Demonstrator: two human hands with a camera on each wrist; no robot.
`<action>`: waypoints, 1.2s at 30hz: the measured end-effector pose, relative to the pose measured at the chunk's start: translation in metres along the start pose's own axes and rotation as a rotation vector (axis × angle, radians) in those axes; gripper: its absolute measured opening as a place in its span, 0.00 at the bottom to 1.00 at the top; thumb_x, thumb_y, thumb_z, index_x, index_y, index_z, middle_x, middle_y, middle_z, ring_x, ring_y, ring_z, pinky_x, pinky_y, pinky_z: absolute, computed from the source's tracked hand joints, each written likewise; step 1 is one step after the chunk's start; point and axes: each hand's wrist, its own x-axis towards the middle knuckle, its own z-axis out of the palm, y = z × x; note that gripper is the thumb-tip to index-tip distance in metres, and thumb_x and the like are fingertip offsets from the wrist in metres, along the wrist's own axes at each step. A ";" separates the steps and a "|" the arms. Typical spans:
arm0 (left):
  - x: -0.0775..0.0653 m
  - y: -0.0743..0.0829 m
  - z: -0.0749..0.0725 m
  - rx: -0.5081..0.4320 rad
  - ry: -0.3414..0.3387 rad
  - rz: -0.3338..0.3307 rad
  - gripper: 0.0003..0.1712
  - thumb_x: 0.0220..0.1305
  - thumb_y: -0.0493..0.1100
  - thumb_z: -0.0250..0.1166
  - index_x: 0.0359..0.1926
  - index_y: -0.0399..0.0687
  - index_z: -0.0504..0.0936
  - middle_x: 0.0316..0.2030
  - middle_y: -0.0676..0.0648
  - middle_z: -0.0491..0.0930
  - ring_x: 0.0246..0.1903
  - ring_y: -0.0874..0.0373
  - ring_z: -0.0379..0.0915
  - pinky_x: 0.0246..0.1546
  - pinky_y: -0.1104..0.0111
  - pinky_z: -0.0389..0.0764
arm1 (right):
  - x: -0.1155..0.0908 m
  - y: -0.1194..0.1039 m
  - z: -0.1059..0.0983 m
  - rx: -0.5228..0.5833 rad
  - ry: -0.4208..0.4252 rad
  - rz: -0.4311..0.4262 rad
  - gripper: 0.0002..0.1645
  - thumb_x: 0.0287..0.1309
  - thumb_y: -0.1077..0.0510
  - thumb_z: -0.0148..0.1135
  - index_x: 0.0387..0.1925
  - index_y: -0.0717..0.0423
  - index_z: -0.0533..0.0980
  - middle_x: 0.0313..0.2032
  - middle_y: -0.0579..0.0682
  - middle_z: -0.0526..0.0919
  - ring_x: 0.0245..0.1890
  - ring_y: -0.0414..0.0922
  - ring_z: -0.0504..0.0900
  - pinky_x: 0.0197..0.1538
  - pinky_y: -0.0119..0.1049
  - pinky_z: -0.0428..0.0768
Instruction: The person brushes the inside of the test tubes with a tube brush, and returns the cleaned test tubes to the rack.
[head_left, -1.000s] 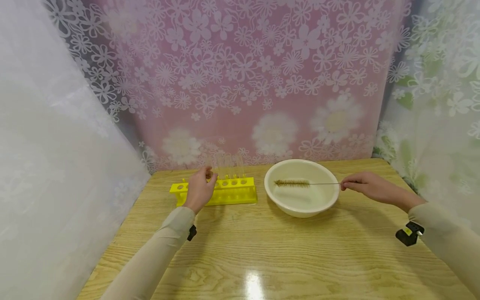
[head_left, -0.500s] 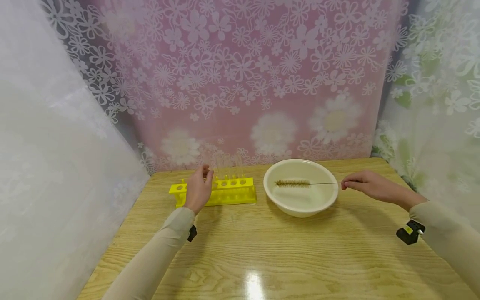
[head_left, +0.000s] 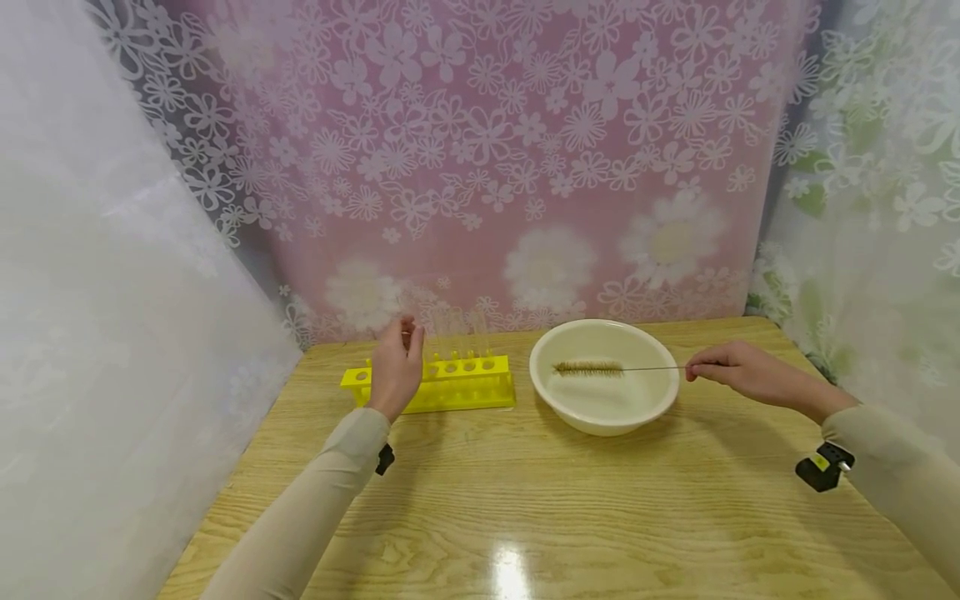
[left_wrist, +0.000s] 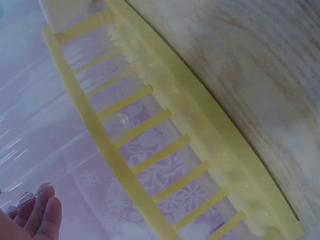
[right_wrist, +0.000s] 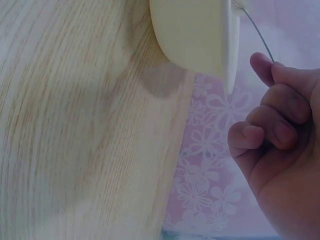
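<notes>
My left hand point(head_left: 397, 371) is above the left half of a yellow test tube rack point(head_left: 465, 395). In the left wrist view its curled fingers point(left_wrist: 49, 215) are at the upper part of a clear test tube point(left_wrist: 75, 145), whose rounded bottom shows between the rack's upper and lower bars. The thumb is out of sight there. Several other clear test tubes point(head_left: 480, 329) stand in the rack. On the right, my right hand point(head_left: 746, 375) pinches the thin wire handle of a test tube brush point(head_left: 588, 367) between thumb and forefinger. The bristles hang over a white bowl point(head_left: 603, 423).
A wood-grain table point(head_left: 480, 508) carries the rack and bowl, with a gap between them. Behind stands a pink flowered curtain point(head_left: 465, 183), and pale sheets close in both sides. A small black device point(head_left: 823, 467) is strapped at the right wrist.
My left hand has shifted slightly left and upward over the rack. The right hand and the brush stay almost where they were.
</notes>
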 end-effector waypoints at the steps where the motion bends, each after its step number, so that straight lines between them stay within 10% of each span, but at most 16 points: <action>1: 0.001 0.000 0.000 -0.002 0.009 0.008 0.22 0.80 0.54 0.49 0.63 0.45 0.71 0.48 0.46 0.78 0.43 0.53 0.78 0.46 0.57 0.81 | 0.000 0.000 0.000 -0.003 0.000 0.000 0.15 0.77 0.59 0.50 0.51 0.55 0.82 0.50 0.51 0.85 0.52 0.54 0.83 0.48 0.41 0.82; 14: 0.000 0.018 -0.005 0.001 0.076 0.172 0.20 0.80 0.48 0.50 0.64 0.41 0.71 0.45 0.45 0.75 0.43 0.52 0.76 0.47 0.57 0.80 | -0.005 -0.002 -0.004 -0.011 0.028 0.028 0.16 0.77 0.58 0.50 0.52 0.56 0.82 0.52 0.56 0.85 0.49 0.45 0.82 0.40 0.36 0.79; 23: -0.012 0.022 0.008 0.016 -0.044 0.313 0.20 0.80 0.49 0.50 0.63 0.42 0.71 0.40 0.48 0.72 0.37 0.56 0.71 0.41 0.61 0.77 | -0.007 -0.004 -0.009 0.016 0.033 0.083 0.19 0.78 0.54 0.48 0.55 0.59 0.81 0.54 0.60 0.83 0.49 0.45 0.81 0.37 0.37 0.78; 31: -0.027 0.025 0.025 0.072 -0.175 0.371 0.18 0.79 0.48 0.52 0.62 0.48 0.72 0.41 0.51 0.70 0.35 0.59 0.66 0.35 0.65 0.73 | -0.007 -0.003 -0.012 0.098 0.068 0.079 0.18 0.78 0.58 0.48 0.52 0.64 0.81 0.45 0.54 0.84 0.16 0.38 0.63 0.23 0.36 0.69; 36: -0.034 0.029 0.035 0.070 -0.283 0.329 0.20 0.79 0.50 0.53 0.66 0.53 0.71 0.44 0.52 0.73 0.38 0.59 0.69 0.39 0.64 0.77 | -0.008 -0.001 -0.015 0.129 0.086 0.090 0.18 0.78 0.58 0.47 0.51 0.65 0.80 0.36 0.47 0.81 0.12 0.39 0.58 0.20 0.37 0.68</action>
